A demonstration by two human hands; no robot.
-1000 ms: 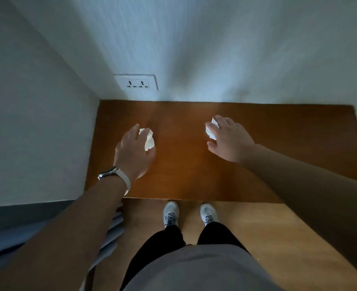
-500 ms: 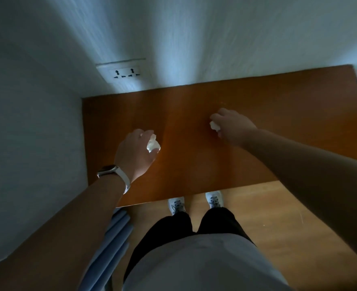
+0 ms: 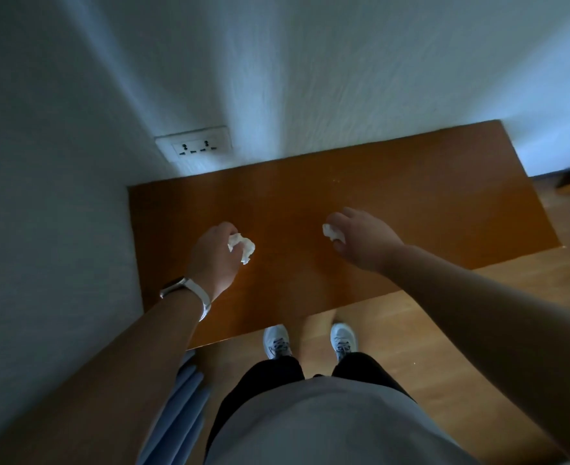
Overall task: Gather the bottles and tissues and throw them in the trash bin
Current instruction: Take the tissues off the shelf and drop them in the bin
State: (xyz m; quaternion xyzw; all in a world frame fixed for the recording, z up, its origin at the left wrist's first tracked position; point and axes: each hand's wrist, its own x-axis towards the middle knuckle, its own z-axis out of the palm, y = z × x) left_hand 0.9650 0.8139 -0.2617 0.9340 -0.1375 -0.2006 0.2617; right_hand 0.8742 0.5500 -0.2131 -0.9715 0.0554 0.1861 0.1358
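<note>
Both hands hover over a brown wooden table (image 3: 411,203) set in a wall corner. My left hand (image 3: 211,260), with a white watch band on the wrist, is closed around a crumpled white tissue (image 3: 243,249) that sticks out past the fingers. My right hand (image 3: 360,241) grips a second, smaller crumpled tissue (image 3: 333,232) at its fingertips. No bottle and no trash bin are in view.
A white wall socket (image 3: 194,147) sits just above the table's back left corner. Walls close off the left and far sides. Blue folded fabric (image 3: 179,401) lies low at the left by my legs. Wooden floor (image 3: 461,330) stretches to the right and behind.
Both hands have closed tighter on their tissues and lifted slightly off the table. The view has swung, so the table now appears tilted.
</note>
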